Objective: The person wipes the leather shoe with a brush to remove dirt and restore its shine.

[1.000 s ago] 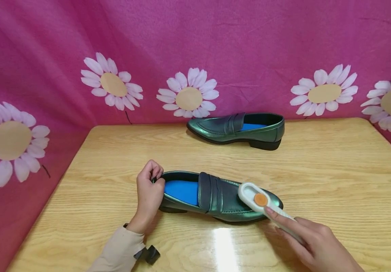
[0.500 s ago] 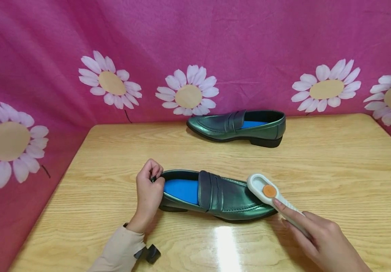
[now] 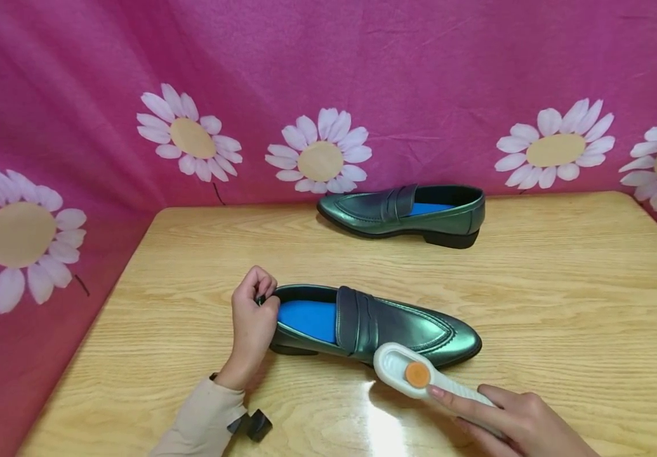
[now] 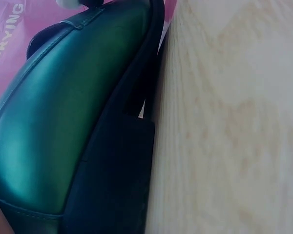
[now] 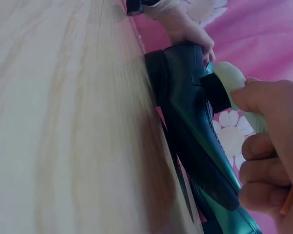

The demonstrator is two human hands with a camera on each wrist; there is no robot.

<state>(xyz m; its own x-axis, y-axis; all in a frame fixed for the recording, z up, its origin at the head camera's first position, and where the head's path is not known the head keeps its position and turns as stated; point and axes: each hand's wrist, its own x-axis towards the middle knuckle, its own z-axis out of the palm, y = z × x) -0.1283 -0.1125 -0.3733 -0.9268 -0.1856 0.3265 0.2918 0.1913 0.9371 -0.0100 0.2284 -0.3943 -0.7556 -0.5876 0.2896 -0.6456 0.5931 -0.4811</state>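
A metallic dark-green loafer with a blue insole lies across the table in the head view, toe to the right. My left hand grips its heel end, thumb at the collar. Its near side and black heel fill much of the left wrist view. My right hand holds a white shoe brush by the handle, index finger by the orange button. In the right wrist view, the brush's black bristles are against the shoe's side near the strap.
The matching loafer stands at the back of the wooden table, toe to the left. Behind the table hangs a pink cloth printed with daisies. A black strap piece sticks out beside my left sleeve.
The brush has gone from over the toe, first slightly right and away, then left and nearer to me, down to the shoe's near side. My left hand keeps its grip on the heel.
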